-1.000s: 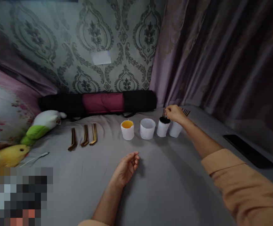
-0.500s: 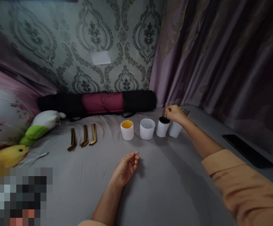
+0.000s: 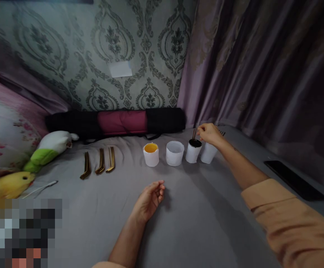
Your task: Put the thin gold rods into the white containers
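My right hand (image 3: 208,133) is above a white cup with a dark inside (image 3: 193,152), its thumb and fingers pinched beside thin brown sticks (image 3: 193,133) that rise from the cup. Whether a stick is between the fingertips is too small to make out. Partly behind my wrist stands another white cup (image 3: 208,153) with several dark stick ends showing. Near the middle of the bed, my left hand (image 3: 150,199) rests with its fingers loosely curled in and nothing held. Beyond it are a wide white cup (image 3: 174,158) and a white cup with a yellow inside (image 3: 151,158).
Three bundles of bent gold-brown sticks (image 3: 101,162) lie on the grey sheet (image 3: 195,230) at left. Plush toys (image 3: 53,147) and a white cable (image 3: 41,188) are farther left. A black and maroon roll (image 3: 122,122) lines the wall. A black phone (image 3: 294,180) lies at right.
My right hand has shifted very slightly to the right above the dark cup. My left hand and the cups stay where they were.
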The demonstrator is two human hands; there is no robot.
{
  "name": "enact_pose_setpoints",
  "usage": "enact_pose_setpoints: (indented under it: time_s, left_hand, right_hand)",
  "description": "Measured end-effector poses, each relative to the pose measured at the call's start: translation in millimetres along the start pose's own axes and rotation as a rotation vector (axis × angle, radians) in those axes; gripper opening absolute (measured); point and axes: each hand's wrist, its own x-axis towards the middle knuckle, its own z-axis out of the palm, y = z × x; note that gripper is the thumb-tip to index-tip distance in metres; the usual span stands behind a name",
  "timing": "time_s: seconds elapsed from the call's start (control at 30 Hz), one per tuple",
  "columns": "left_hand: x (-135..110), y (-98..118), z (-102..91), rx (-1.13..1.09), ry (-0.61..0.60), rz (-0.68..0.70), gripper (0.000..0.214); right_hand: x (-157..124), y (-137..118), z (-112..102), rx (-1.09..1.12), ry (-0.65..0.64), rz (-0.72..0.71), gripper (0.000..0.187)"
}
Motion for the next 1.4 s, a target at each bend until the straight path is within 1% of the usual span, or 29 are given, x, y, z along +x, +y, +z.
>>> enact_pose_setpoints:
  time_s: [0.13, 0.23, 0.47, 0.73, 0.87, 1.07, 1.3, 1.4]
  left_hand:
    - [0.3, 0.5, 0.3, 0.001, 0.002, -0.002, 0.015]
    - [-0.3, 0.7, 1.0, 0.004, 0.009, -0.005, 0.015]
    - [0.4, 0.3, -0.3, 0.002, 0.01, -0.003, 0.015]
    - [-0.1, -0.5, -1.1, -0.004, 0.001, 0.006, 0.015]
    - [-0.9, -0.3, -0.4, -0.006, -0.002, 0.005, 0.015]
    - [-1.4, 0.0, 0.0, -0.011, 0.008, -0.002, 0.014]
    - [-0.9, -0.4, -0.3, -0.021, 0.003, 0.001, 0.014]
    - [-0.3, -0.3, -0.1, -0.017, 0.004, -0.004, 0.013]
  right_hand:
    - [-2.4, -2.5, -4.8, 0.062, 0.048, 0.014, 0.024]
    - [-4.1, -3.9, -7.3, 0.111, 0.111, 0.011, 0.024]
    - [-11.5, -6.7, -9.7, 0.181, 0.274, -0.054, 0.027]
    - [-29.4, -14.3, -13.3, 0.304, 0.35, -0.081, 0.033]
    - [-42.7, -16.8, -8.4, 0.392, 0.318, -0.067, 0.039]
    - [-71.7, -24.1, 4.1, 0.513, 0.235, -0.064, 0.043]
    - [-100.4, -35.1, 32.4, 0.604, 0.065, 0.002, 0.042]
    - [-111.7, -40.8, 44.7, 0.619, 0.002, -0.002, 0.04]
